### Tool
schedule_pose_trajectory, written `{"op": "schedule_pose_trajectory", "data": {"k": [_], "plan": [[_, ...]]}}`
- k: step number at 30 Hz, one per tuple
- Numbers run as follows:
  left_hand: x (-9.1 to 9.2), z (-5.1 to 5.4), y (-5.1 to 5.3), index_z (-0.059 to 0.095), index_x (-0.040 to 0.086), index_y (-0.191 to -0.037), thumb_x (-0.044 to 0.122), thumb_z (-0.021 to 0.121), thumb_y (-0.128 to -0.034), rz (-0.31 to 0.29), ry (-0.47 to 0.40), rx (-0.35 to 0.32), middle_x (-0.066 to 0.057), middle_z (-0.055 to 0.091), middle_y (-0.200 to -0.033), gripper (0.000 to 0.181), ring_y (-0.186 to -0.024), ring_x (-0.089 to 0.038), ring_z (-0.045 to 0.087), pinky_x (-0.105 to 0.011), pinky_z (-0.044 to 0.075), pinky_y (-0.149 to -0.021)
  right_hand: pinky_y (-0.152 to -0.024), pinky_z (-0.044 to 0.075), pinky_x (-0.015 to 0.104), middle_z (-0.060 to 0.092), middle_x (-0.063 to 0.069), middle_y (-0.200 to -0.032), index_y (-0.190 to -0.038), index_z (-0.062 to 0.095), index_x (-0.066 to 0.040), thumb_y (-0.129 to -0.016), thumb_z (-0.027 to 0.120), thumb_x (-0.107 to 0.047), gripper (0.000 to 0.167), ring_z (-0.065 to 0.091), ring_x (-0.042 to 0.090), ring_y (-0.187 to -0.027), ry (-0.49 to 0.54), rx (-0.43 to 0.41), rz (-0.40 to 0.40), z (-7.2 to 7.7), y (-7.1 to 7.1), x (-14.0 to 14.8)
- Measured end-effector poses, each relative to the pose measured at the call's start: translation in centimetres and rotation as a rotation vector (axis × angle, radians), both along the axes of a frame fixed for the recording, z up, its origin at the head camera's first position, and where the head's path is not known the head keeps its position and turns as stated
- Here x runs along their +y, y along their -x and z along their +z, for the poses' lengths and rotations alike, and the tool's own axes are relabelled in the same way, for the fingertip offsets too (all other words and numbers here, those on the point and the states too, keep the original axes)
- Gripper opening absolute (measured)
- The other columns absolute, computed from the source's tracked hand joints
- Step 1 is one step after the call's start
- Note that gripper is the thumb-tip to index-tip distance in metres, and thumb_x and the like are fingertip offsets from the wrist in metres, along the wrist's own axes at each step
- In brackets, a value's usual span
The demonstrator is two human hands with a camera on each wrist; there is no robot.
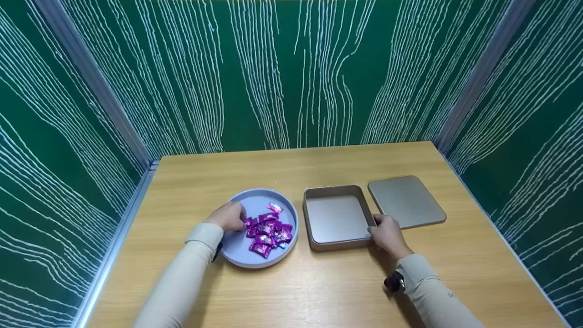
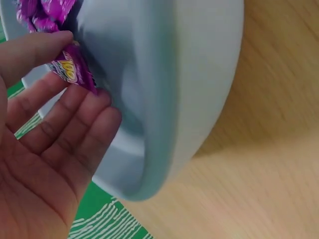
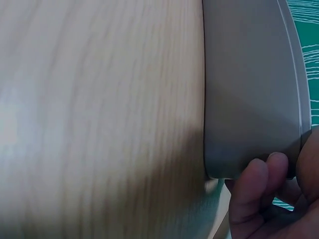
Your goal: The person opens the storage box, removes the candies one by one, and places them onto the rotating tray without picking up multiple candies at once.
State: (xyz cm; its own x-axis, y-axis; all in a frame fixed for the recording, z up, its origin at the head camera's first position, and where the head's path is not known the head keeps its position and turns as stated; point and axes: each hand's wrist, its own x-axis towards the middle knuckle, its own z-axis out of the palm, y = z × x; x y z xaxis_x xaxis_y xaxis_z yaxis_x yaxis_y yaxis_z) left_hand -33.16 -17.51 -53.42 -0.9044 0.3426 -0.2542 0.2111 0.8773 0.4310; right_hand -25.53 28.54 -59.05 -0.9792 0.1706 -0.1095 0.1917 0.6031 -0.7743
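My left hand [image 1: 228, 216] reaches over the left rim of a round pale blue tray [image 1: 234, 255]. In the left wrist view, its thumb and fingers pinch a purple-wrapped candy [image 2: 74, 67] with yellow lettering. More candies [image 1: 268, 230] in shiny purple wrappers lie heaped beside it, and a pinker one [image 1: 275, 207] sits near the back. To the right stands a square metal tin [image 1: 339, 218] without its lid, its inside bare. My right hand [image 1: 388, 233] grips the tin's near right corner, thumb at the rim and fingers against the outer wall [image 3: 254, 89].
The tin's flat square lid [image 1: 407, 202] lies on the wooden table [image 1: 291, 296], behind and right of the tin. Green walls [image 1: 300, 73] with white lines enclose the table at the back and sides. A dark wrist device [image 1: 394, 282] is on the right wrist.
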Motion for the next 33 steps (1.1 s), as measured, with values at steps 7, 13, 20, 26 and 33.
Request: {"op": "schedule_pose_trajectory", "data": {"k": [7, 13, 20, 26, 33], "plan": [[-0.1, -0.5, -0.2, 0.075, 0.004, -0.088, 0.003, 0.082, -0.0826, 0.02, 0.014, 0.025, -0.005, 0.07, -0.08, 0.008, -0.072, -0.019, 0.062, -0.034, 0.06, -0.065, -0.043, 0.055, 0.03, 0.069, 0.034, -0.108, -0.14, 0.06, 0.015, -0.095, 0.06, 0.0, 0.048, 0.059, 0.015, -0.052, -0.002, -0.011, 0.018, 0.1, 0.4, -0.2], [-0.4, -0.4, -0.7, 0.077, 0.0, -0.101, 0.006, 0.084, -0.0835, 0.041, 0.005, 0.0, -0.009, 0.074, -0.089, 0.02, -0.078, -0.022, 0.068, -0.039, 0.066, -0.074, -0.041, 0.052, 0.027, 0.07, 0.025, -0.094, -0.143, 0.058, 0.015, -0.098, 0.062, -0.002, 0.048, 0.055, 0.012, -0.047, 0.007, -0.024, 0.043, 0.2, 0.7, -0.2], [-0.3, -0.4, -0.8, 0.072, -0.004, -0.126, 0.019, 0.084, -0.0924, 0.065, -0.002, 0.037, -0.019, 0.076, -0.115, 0.042, -0.101, -0.03, 0.073, -0.046, 0.065, -0.092, -0.042, 0.053, 0.03, 0.071, 0.016, -0.087, -0.145, 0.059, 0.012, -0.104, 0.066, -0.015, 0.05, 0.059, 0.013, -0.045, 0.056, 0.003, 0.036, 0.7, 1.1, 0.1], [-0.1, -0.5, -1.2, 0.068, -0.005, -0.137, 0.025, 0.08, -0.0963, 0.081, -0.022, 0.096, -0.025, 0.073, -0.132, 0.052, -0.121, -0.04, 0.07, -0.055, 0.06, -0.106, -0.061, 0.062, 0.038, 0.075, 0.023, -0.099, -0.139, 0.065, 0.012, -0.105, 0.068, -0.028, 0.052, 0.071, 0.025, -0.067, -0.017, 0.098, 0.008, 0.5, 0.5, 0.5], [-0.4, -1.5, -2.4, 0.067, -0.003, -0.141, 0.026, 0.076, -0.0993, 0.165, -0.044, 0.19, -0.027, 0.067, -0.142, 0.052, -0.13, -0.044, 0.066, -0.06, 0.054, -0.113, -0.091, 0.059, 0.045, 0.075, 0.028, -0.123, -0.138, 0.068, 0.008, -0.109, 0.064, -0.036, 0.052, 0.071, 0.038, -0.106, -0.101, 0.175, -0.061, 0.7, -0.7, 1.6]]}}
